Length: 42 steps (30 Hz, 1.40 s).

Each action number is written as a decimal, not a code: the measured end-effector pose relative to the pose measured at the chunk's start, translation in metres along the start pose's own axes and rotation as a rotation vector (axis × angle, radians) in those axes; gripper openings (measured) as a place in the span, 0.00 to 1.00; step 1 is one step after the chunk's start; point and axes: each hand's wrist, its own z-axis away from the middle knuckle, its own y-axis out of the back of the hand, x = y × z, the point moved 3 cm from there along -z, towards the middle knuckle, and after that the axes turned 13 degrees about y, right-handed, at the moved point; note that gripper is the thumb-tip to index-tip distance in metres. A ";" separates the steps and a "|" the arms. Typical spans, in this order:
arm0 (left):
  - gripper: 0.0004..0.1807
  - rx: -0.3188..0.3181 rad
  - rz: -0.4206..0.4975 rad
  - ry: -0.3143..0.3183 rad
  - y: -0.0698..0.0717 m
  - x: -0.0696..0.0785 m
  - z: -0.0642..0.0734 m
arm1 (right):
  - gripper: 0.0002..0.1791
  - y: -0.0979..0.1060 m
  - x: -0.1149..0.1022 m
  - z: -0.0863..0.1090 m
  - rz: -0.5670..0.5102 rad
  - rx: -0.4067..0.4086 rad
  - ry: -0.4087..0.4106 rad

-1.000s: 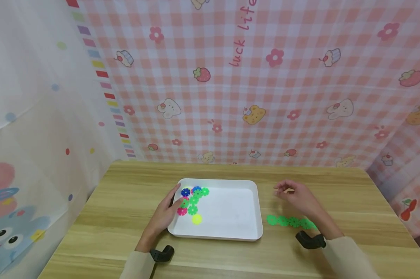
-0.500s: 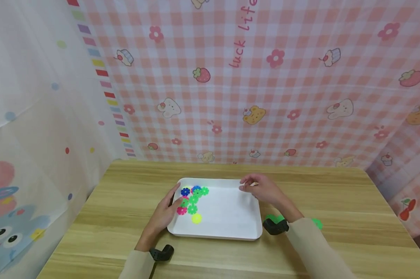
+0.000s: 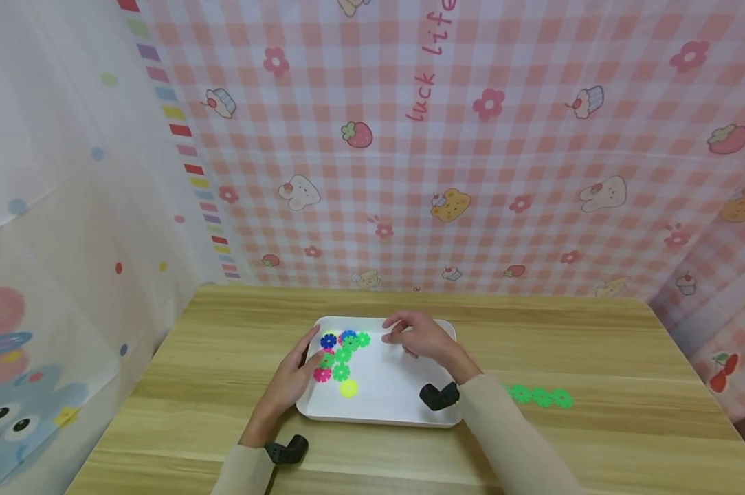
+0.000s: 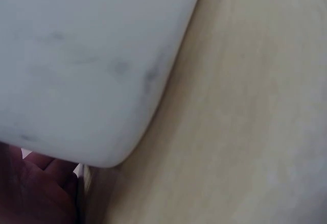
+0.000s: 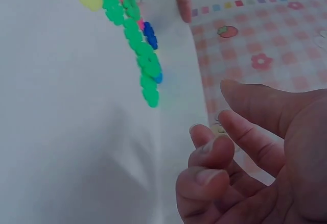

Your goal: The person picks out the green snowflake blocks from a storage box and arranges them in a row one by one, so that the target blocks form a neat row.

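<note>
A white rectangular tray (image 3: 385, 392) stands on the wooden table, with snowflake-shaped plastic discs gathered at its left end. They include several green discs (image 3: 342, 372), a yellow disc (image 3: 349, 388), a dark blue disc (image 3: 328, 341) and a pink disc (image 3: 322, 374). My left hand (image 3: 288, 379) grips the tray's left side, thumb over the rim near the discs; in the left wrist view its fingers are partly hidden by the tray. Above the tray's back right part, my right hand (image 3: 418, 335) hangs with loosely bent fingers, thumb apart, holding nothing in the right wrist view.
To the right of the tray, a row of green snowflake discs (image 3: 541, 397) lies joined on the table (image 3: 607, 357), its left end hidden by the right sleeve. A pink checked cloth (image 3: 372, 172) hangs behind the table, a pale cloth (image 3: 100, 206) at the left.
My right hand has moved left from beyond the tray's right side to over the tray, approaching the discs. My left hand and the tray have stayed in place.
</note>
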 end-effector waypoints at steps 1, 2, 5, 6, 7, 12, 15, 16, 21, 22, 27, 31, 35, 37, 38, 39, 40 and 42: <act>0.31 0.002 0.000 0.000 0.000 0.000 0.000 | 0.16 -0.004 0.001 -0.002 0.001 -0.005 -0.005; 0.31 0.005 0.000 0.001 0.000 0.000 0.000 | 0.16 -0.007 0.002 -0.004 0.000 -0.011 -0.013; 0.31 0.009 0.003 -0.005 0.000 0.000 0.000 | 0.17 -0.019 0.005 -0.011 -0.003 -0.022 -0.026; 0.31 0.011 0.005 -0.004 0.000 0.000 -0.001 | 0.17 -0.022 0.007 -0.014 0.000 -0.025 -0.028; 0.31 0.013 0.004 -0.003 0.000 0.000 -0.001 | 0.17 -0.026 0.008 -0.016 -0.003 -0.027 -0.030; 0.31 0.014 0.008 -0.006 0.000 0.000 0.000 | 0.17 -0.041 0.012 -0.026 0.051 -0.027 -0.018; 0.31 0.005 0.014 -0.002 -0.001 0.000 0.000 | 0.16 -0.049 0.013 -0.030 0.096 -0.015 0.014; 0.31 0.001 0.017 0.005 -0.001 0.000 0.000 | 0.16 -0.050 0.013 -0.031 0.109 -0.006 0.032; 0.31 -0.009 0.021 0.005 -0.001 0.001 0.000 | 0.14 -0.056 0.014 -0.034 0.153 0.045 0.069; 0.31 -0.008 0.020 0.006 -0.001 0.001 0.000 | 0.14 -0.057 0.014 -0.035 0.163 0.053 0.080; 0.31 0.005 0.021 -0.009 0.000 0.001 -0.001 | 0.16 -0.063 0.014 -0.038 0.188 0.075 0.075; 0.31 0.000 0.026 -0.011 0.000 0.000 -0.002 | 0.18 -0.067 0.014 -0.039 0.223 0.082 0.056; 0.31 -0.001 0.024 -0.009 0.000 -0.001 -0.002 | 0.19 -0.069 0.015 -0.039 0.241 0.089 0.052; 0.31 -0.002 0.027 -0.006 0.000 -0.001 -0.002 | 0.18 -0.069 0.016 -0.038 0.236 0.095 0.047; 0.31 -0.003 0.029 -0.006 0.000 -0.002 -0.002 | 0.18 -0.069 0.016 -0.038 0.236 0.096 0.048; 0.31 -0.005 0.032 -0.008 -0.001 -0.002 -0.002 | 0.17 -0.069 0.016 -0.037 0.232 0.098 0.048; 0.31 -0.008 0.034 -0.008 -0.001 -0.002 -0.002 | 0.16 -0.069 0.016 -0.037 0.231 0.102 0.050; 0.31 -0.011 0.035 -0.007 -0.001 -0.002 -0.002 | 0.15 -0.068 0.016 -0.036 0.219 0.110 0.048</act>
